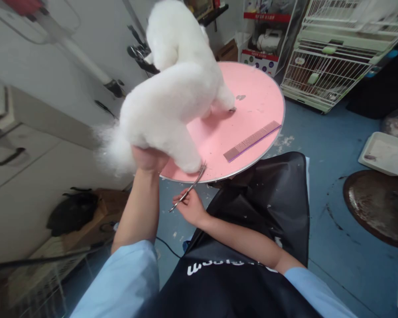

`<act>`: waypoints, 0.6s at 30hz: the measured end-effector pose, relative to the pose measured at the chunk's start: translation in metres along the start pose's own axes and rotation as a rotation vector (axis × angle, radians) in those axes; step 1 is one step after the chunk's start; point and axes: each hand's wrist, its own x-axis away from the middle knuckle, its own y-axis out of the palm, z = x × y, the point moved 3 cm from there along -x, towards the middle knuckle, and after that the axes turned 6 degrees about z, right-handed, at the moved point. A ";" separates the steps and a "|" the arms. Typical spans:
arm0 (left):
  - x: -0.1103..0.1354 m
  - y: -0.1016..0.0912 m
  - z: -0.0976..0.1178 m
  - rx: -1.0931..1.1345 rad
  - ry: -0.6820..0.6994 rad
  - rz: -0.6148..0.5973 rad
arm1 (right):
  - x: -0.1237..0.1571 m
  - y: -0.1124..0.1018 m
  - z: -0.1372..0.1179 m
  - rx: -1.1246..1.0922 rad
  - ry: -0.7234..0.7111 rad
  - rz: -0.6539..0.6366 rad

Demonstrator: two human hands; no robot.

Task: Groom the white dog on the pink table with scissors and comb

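Observation:
A fluffy white dog (175, 84) stands on a round pink grooming table (255, 101), its rear toward me. My left hand (148, 158) is under the dog's hindquarters, fingers closed into the fur beside the tail. My right hand (191, 206) grips a pair of silver scissors (189, 187) below the table's near edge. Their blades point up at the dog's back paw. A purple comb (252, 141) lies on the table to the right.
White wire cages (325, 66) stand at the back right on the blue floor. A white tray (384, 154) and a round brown mat (378, 207) lie at the right. Cabinets (20, 154) line the left wall. A black apron (262, 212) covers my lap.

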 end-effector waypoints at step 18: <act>0.007 -0.011 0.000 -0.053 -0.145 0.028 | -0.004 0.036 0.011 -0.140 -0.018 0.060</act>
